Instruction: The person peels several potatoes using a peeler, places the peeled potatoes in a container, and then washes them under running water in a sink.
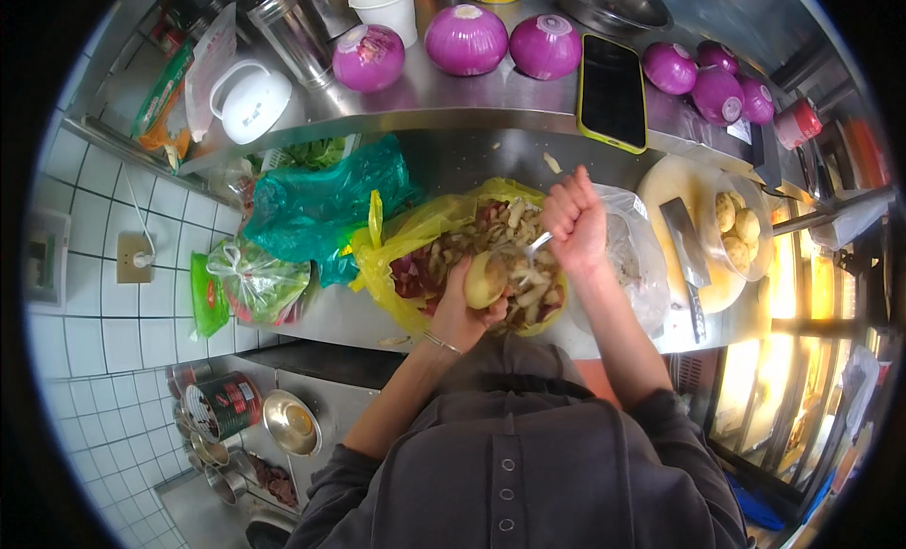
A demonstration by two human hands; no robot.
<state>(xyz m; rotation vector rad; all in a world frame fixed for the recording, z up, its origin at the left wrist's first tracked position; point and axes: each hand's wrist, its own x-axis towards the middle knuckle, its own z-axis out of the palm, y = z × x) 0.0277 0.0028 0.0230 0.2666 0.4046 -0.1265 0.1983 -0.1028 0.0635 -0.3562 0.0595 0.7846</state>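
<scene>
My left hand grips a partly peeled potato, pale yellow on its near side and browner towards the far side. In my right fist is the handle of a metal utensil; its head is blurred beside the potato, so its exact kind cannot be told. Both hands are over an open yellow plastic bag, heaped with potato peelings and some reddish-purple scraps. To the right of the bag, partly behind my right forearm, lies a clear plastic bag.
A cleaver rests on a round cutting board by a clear bowl of potatoes. Red onions and a phone occupy the raised steel shelf. A teal plastic bag and bagged vegetables crowd the left.
</scene>
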